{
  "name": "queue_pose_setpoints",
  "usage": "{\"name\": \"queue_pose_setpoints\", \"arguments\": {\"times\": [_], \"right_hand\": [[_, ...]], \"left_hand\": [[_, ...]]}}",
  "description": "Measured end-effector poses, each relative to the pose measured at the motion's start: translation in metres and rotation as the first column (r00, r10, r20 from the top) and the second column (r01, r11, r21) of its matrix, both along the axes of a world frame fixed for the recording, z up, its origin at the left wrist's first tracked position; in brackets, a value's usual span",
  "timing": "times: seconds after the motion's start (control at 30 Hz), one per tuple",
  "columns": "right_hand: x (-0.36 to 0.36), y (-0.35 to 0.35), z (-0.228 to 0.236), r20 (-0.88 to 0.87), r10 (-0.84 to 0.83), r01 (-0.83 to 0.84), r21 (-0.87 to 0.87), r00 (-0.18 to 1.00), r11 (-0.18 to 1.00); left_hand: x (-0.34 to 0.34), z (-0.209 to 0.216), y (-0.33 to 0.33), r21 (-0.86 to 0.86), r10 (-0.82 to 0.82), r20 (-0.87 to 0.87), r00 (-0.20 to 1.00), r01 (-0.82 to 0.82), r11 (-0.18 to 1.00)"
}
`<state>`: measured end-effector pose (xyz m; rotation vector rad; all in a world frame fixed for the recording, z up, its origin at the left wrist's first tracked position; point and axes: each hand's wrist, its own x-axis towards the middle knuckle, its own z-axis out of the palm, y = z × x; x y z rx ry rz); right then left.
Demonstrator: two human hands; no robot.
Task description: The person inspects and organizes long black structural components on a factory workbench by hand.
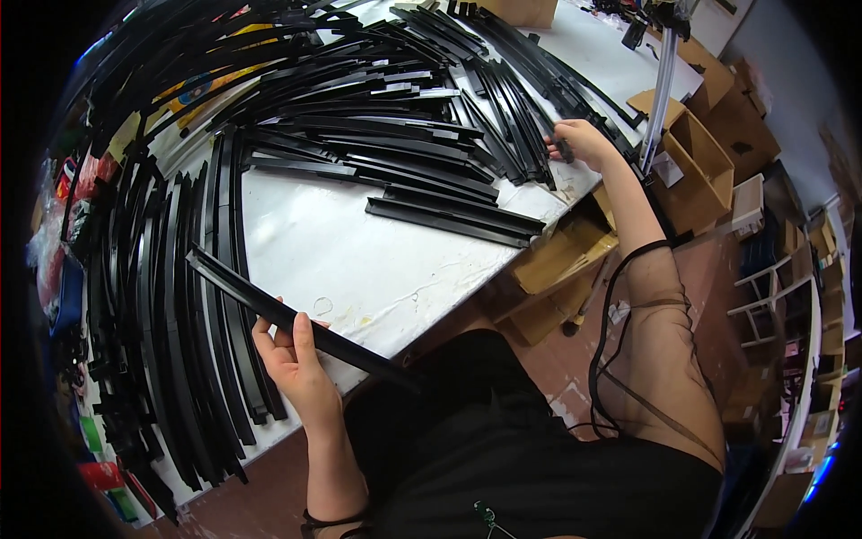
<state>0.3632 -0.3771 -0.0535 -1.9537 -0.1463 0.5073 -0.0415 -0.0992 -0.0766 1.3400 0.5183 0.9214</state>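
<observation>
Near the table's front edge, my left hand (pixel 301 359) is closed round a long black channel strip (pixel 235 284). The strip slants from the upper left down to my lap, with my thumb lying across it. My right arm reaches out to the table's right edge. There my right hand (pixel 585 144) is closed on the near end of another black strip (pixel 563 149), beside a bundle of similar strips (pixel 507 126). Its far part blends into that bundle. Between my hands, a short stack of black channel strips (pixel 453 220) lies on the white tabletop (pixel 359 260).
A row of long black strips (pixel 171 314) lies along the left side, with a large heap (pixel 377 99) across the back. An upright metal post (pixel 662 94) stands by the right edge. Open cardboard boxes (pixel 696 166) stand beyond it, and another cardboard box (pixel 566 256) sits below the table edge.
</observation>
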Motion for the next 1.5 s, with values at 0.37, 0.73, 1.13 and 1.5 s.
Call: {"name": "queue_pose_setpoints", "arguments": {"times": [0.37, 0.73, 1.13, 1.5], "right_hand": [[-0.011, -0.002, -0.032, 0.163, -0.038, -0.023, 0.358, 0.986, 0.933], [0.008, -0.018, -0.067, 0.409, -0.130, 0.025, 0.252, 0.903, 0.967], [0.003, -0.016, -0.066, 0.449, -0.118, 0.005, 0.245, 0.886, 0.970], [-0.001, -0.019, -0.066, 0.440, -0.135, 0.007, 0.280, 0.888, 0.960]], "left_hand": [[0.000, -0.002, 0.002, 0.033, 0.075, 0.026, 0.997, -0.075, 0.997], [-0.009, 0.006, 0.005, -0.049, -0.082, -0.002, 0.997, 0.082, 0.995], [-0.007, 0.003, 0.008, -0.022, -0.078, -0.002, 0.997, 0.078, 0.997], [-0.006, 0.001, 0.005, 0.009, -0.045, -0.010, 0.999, 0.045, 0.999]]}}
